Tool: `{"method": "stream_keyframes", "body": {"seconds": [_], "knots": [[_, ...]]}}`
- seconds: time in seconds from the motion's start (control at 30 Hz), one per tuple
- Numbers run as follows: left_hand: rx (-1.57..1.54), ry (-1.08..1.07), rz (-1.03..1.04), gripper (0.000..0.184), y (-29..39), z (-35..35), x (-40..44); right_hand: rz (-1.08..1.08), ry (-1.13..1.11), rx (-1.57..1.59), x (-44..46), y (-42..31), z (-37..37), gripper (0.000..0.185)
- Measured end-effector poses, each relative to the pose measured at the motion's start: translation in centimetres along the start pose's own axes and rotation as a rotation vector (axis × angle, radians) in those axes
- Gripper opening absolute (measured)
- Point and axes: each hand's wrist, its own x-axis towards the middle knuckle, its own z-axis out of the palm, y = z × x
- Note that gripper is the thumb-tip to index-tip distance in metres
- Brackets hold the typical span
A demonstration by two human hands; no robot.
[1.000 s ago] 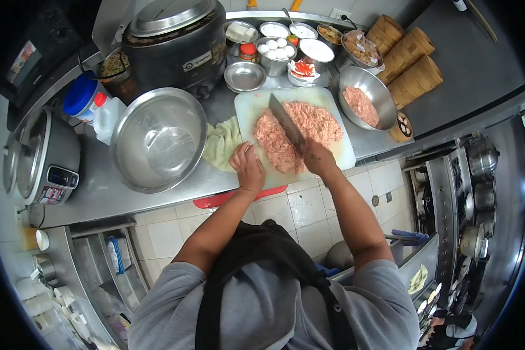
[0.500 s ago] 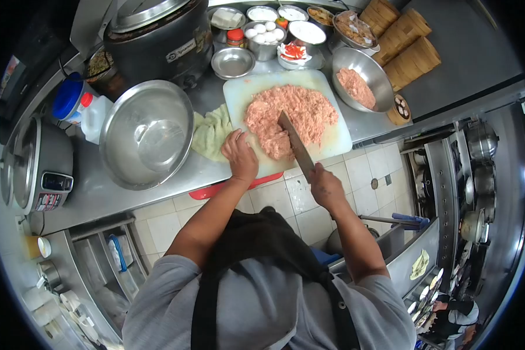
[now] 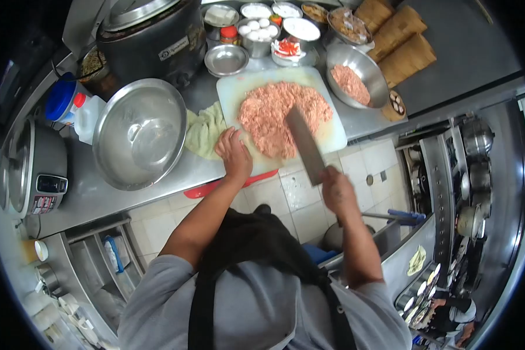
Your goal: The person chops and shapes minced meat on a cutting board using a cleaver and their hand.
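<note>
My right hand (image 3: 338, 189) is closed round the handle of a broad-bladed cleaver (image 3: 305, 144), whose tip points up and left over the minced meat. The pink minced meat (image 3: 274, 114) is spread on a white cutting board (image 3: 330, 133). My left hand (image 3: 234, 153) rests at the board's lower left corner, fingers spread, holding nothing. Beside it lies a pale green cloth (image 3: 203, 133). A steel bowl (image 3: 376, 87) right of the board holds more minced meat.
A large steel bowl (image 3: 140, 134) stands on the left, with a dark cooker (image 3: 151, 49) behind it. Small containers, one with eggs (image 3: 258, 29), line the back. Bamboo steamers (image 3: 405, 58) are at the back right. Another person (image 3: 452, 312) works at the lower right.
The cleaver and my right hand have moved back toward my body and to the right, so the blade is largely off the meat. My left hand stays at the board's corner. The whole view has shifted.
</note>
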Motion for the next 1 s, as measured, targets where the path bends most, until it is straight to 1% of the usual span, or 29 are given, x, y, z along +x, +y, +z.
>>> {"method": "stream_keyframes", "body": {"seconds": [0.03,0.07,0.13,0.17,0.23,0.27,0.33,0.37,0.4,0.47,0.5,0.53,0.6,0.67,0.7,0.73,0.8,0.87,0.9,0.93,1.0], "knots": [[0.008,-0.01,0.002,0.041,-0.1,-0.4,-0.7,0.01,0.035,0.013,-1.3,-1.3,-2.0,0.022],[0.011,0.002,0.009,0.041,-0.1,-0.2,-0.1,-0.018,0.13,0.117,-1.7,-2.6,-3.8,0.019],[0.012,0.011,0.012,0.041,0.2,0.1,0.0,0.077,0.221,0.251,-2.3,-4.3,-5.7,0.018],[0.012,0.009,0.013,0.041,0.1,0.1,0.0,0.071,0.278,0.267,-2.5,-3.7,-4.3,0.02],[0.006,0.015,0.01,0.041,0.0,0.0,0.1,0.046,0.394,0.298,-2.7,-0.5,1.2,0.022],[-0.002,0.017,0.004,0.041,0.0,0.0,0.1,-0.006,0.245,0.103,-3.0,1.1,3.4,0.027],[0.001,-0.003,-0.011,0.041,0.0,-0.2,-0.6,0.036,-0.166,-0.039,-2.3,1.3,4.5,0.027],[0.011,-0.024,-0.009,0.041,0.0,-0.4,-0.9,0.049,-0.139,0.006,-2.3,1.7,4.4,0.025],[0.021,-0.015,-0.012,0.041,0.0,0.1,0.1,0.017,-0.076,0.011,-1.0,0.2,2.1,0.024],[0.012,-0.017,-0.013,0.04,-0.1,-0.4,-0.8,0.01,-0.003,0.044,-2.4,-3.1,-1.8,0.021],[0.0,0.003,-0.003,0.04,0.0,0.0,0.0,-0.046,0.116,0.116,-2.4,-3.8,-2.8,0.018],[-0.004,0.009,-0.009,0.039,0.1,0.2,0.0,-0.025,0.16,0.21,-2.7,-4.9,-4.0,0.014],[-0.007,0.016,-0.022,0.039,0.0,0.1,-0.1,-0.032,0.281,0.339,-3.2,-5.9,-3.7,0.012],[-0.005,0.033,-0.029,0.038,0.0,0.1,-0.1,0.045,0.34,0.319,-3.1,-4.4,0.5,0.01],[-0.006,0.039,-0.032,0.038,0.0,0.0,-0.1,0.007,0.271,0.198,-3.0,-3.2,2.7,0.015],[-0.003,0.034,-0.04,0.038,0.1,0.0,-0.1,0.014,0.004,-0.002,-2.5,-1.5,4.4,0.022],[0.002,0.014,-0.046,0.037,0.2,-0.2,-0.1,0.037,-0.192,-0.088,-1.8,0.2,5.4,0.025],[0.001,0.03,-0.046,0.037,0.1,0.3,0.9,-0.088,-0.081,-0.051,-1.8,-1.4,1.0,0.022],[0.002,0.004,-0.047,0.037,0.1,0.0,0.0,-0.038,0.0,0.033,-1.9,-3.9,-1.5,0.022],[0.002,0.019,-0.032,0.038,0.0,0.2,0.3,-0.084,0.146,0.083,-1.9,-4.6,-2.7,0.02],[0.009,0.04,-0.022,0.038,-0.1,0.2,-0.2,0.018,0.235,0.272,-2.1,-7.0,-5.2,0.018]]}}
